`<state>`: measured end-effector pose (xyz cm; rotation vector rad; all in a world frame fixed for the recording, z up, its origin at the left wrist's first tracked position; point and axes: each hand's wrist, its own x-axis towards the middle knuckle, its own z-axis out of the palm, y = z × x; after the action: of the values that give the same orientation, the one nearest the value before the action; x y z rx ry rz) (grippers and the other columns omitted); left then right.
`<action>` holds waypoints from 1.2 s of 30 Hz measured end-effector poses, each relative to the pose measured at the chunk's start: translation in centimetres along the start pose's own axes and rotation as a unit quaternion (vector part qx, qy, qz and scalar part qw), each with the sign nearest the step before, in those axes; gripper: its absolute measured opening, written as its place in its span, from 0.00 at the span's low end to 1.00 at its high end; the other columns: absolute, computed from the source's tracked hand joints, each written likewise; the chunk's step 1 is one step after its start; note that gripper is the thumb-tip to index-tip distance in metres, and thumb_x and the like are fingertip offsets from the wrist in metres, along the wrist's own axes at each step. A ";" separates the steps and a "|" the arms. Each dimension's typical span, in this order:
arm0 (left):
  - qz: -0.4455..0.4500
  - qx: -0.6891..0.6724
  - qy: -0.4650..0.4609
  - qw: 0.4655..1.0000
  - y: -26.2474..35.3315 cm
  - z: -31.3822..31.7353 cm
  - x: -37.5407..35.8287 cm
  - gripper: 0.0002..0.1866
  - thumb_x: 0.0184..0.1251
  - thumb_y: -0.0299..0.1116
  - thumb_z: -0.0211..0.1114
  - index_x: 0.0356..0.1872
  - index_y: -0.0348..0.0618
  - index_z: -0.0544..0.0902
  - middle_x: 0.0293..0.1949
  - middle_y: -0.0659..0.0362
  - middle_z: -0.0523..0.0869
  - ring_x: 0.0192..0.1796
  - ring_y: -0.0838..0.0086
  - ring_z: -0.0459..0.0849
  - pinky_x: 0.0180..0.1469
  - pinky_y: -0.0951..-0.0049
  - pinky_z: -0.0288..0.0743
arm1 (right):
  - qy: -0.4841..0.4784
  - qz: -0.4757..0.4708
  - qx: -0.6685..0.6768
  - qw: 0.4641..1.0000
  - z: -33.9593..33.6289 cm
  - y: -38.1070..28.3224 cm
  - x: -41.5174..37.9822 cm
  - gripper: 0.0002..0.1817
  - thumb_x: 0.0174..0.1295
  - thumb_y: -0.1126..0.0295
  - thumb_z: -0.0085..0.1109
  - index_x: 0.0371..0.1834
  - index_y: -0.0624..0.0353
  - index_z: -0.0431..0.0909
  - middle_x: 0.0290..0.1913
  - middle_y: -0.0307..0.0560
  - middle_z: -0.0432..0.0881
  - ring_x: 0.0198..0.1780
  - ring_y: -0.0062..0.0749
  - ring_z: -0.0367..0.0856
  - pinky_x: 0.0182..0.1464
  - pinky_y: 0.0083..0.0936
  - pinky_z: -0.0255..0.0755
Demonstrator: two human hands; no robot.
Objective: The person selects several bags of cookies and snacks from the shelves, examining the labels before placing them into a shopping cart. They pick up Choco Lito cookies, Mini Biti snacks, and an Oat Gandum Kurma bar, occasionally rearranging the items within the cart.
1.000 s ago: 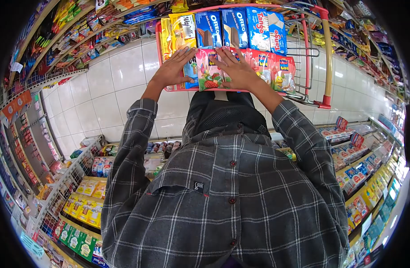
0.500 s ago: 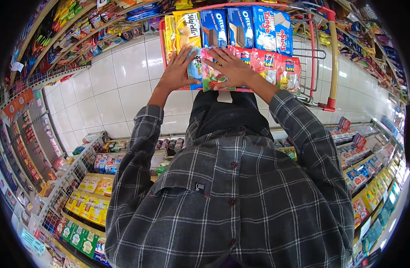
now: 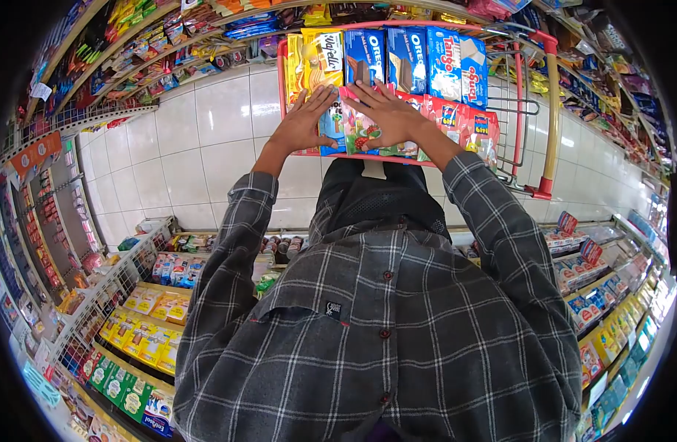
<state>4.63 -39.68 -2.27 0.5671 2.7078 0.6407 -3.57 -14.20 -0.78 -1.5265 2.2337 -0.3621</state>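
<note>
My left hand (image 3: 303, 127) lies with fingers spread on a light-blue packet (image 3: 331, 124) and the lower edge of a yellow Wafello pack (image 3: 323, 53). Beside it, my right hand (image 3: 388, 120) is spread flat over a pink packet with strawberry pictures (image 3: 355, 127). Both packets lie in the near row of a red-rimmed shopping cart (image 3: 282, 82). Further right in that row are red-pink candy pouches (image 3: 450, 118). Behind stand two blue Oreo packs (image 3: 364, 51) and blue-and-white Tango packs (image 3: 447, 65). My palms hide parts of the near packets.
The cart's yellow handle (image 3: 551, 121) with red ends is at the right. Snack shelves (image 3: 198, 44) curve along the far side. Pale tiled floor (image 3: 183, 158) lies left of the cart. Shelves of boxed goods (image 3: 143, 328) and a white wire rack (image 3: 95, 317) are close to my body.
The cart, packs and both hands appear slightly lower and further right, along with the floor tiles. Both hands stay spread on the same packets.
</note>
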 end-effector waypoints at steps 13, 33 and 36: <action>-0.050 -0.096 0.160 0.981 2.1 5.5 -4.4 0.53 0.52 0.59 0.73 0.77 0.51 0.58 0.78 0.47 0.52 0.80 0.48 0.42 0.77 0.42 0.32 | 0.061 -0.011 -0.021 0.998 0.6 -2.9 -2.9 0.56 0.54 0.28 0.55 0.80 0.50 0.49 0.80 0.56 0.47 0.82 0.51 0.38 0.78 0.56 0.33; -0.075 -0.027 0.128 0.989 3.8 3.6 -5.8 0.49 0.61 0.64 0.62 0.78 0.52 0.54 0.79 0.52 0.52 0.80 0.54 0.48 0.77 0.44 0.38 | 0.071 0.061 -0.062 0.994 0.9 -4.1 -5.2 0.48 0.61 0.39 0.57 0.80 0.49 0.50 0.80 0.56 0.50 0.81 0.51 0.41 0.76 0.63 0.31; -0.125 -0.082 0.195 0.969 3.1 4.4 -6.5 0.46 0.65 0.61 0.61 0.78 0.49 0.55 0.78 0.50 0.53 0.80 0.52 0.49 0.77 0.45 0.40 | 0.194 0.145 0.044 0.969 -1.2 -3.5 -7.5 0.46 0.62 0.44 0.60 0.77 0.58 0.55 0.77 0.63 0.54 0.80 0.54 0.45 0.77 0.56 0.36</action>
<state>12.94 -38.42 -3.24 0.0558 2.9705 0.9805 1.09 -8.53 3.16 -1.1333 2.6516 -0.7084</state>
